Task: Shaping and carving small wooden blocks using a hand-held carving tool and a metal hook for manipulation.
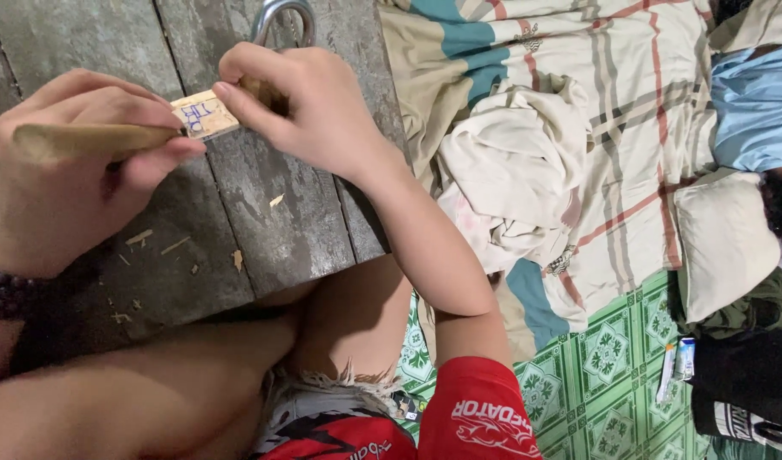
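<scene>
My left hand (67, 170), with a dark bead bracelet at the wrist, is closed around a long brown wooden handle (93, 140) lying sideways; its tip meets a small pale wooden block (205, 115) marked with blue pen lines. My right hand (314, 111) pinches the block's other end from the right, holding it just above the grey wooden planks (280, 221). Whatever blade the handle carries is hidden behind the block and my fingers. Small wood shavings (140, 238) lie on the planks below my hands.
Metal scissor loops (282, 17) poke in at the top edge. To the right lie a striped blanket (578, 85), a cream pillow (723, 238), a person in a blue shirt (757, 102), and a green patterned mat (612, 358). My bare knee is under the plank edge.
</scene>
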